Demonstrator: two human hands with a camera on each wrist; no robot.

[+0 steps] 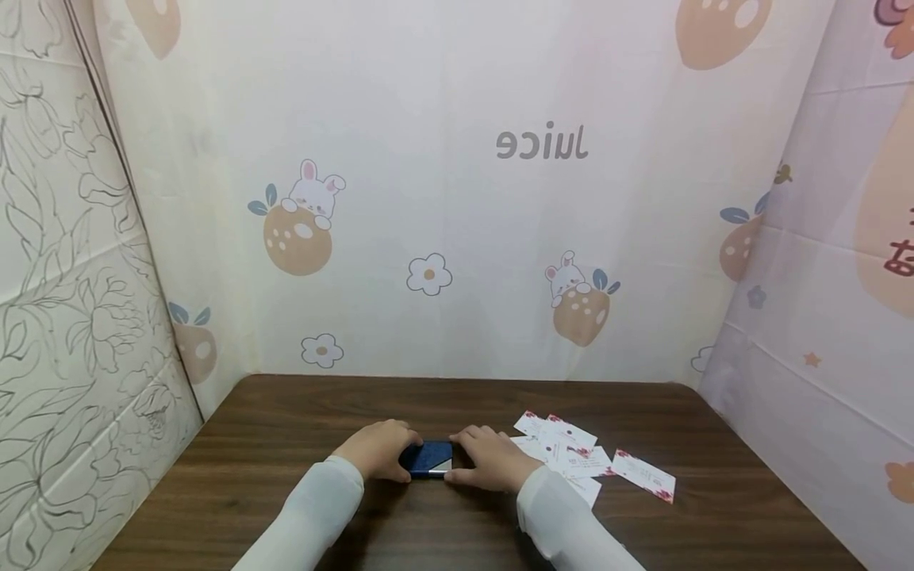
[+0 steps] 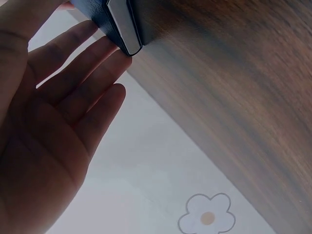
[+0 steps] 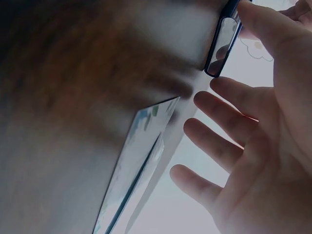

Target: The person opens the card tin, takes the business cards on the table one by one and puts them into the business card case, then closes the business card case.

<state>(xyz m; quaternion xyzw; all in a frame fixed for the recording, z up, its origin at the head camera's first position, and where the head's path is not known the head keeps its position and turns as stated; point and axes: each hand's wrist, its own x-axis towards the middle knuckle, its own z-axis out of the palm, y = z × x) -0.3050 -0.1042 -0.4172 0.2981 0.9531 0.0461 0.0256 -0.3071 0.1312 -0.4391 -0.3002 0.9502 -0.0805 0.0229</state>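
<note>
A flat dark blue card case [image 1: 429, 454] with a silver corner lies on the wooden table between both hands. My left hand [image 1: 378, 450] holds its left end, thumb at the near corner and fingers along the far side. At the other end, my right hand [image 1: 494, 457] pinches the case between thumb and forefinger. Seen from the left wrist, fingertips touch the end of the case [image 2: 96, 13]. In the right wrist view the shiny end of the case [image 3: 224, 44] faces the palm, while the other fingers spread loosely beside it.
Several white cards [image 1: 564, 446] with red floral corners lie overlapping just right of my right hand. One more card [image 1: 645, 476] lies farther right. The brown wooden table [image 1: 286, 420] ends at a patterned curtain [image 1: 443, 198] behind, with more fabric at both sides.
</note>
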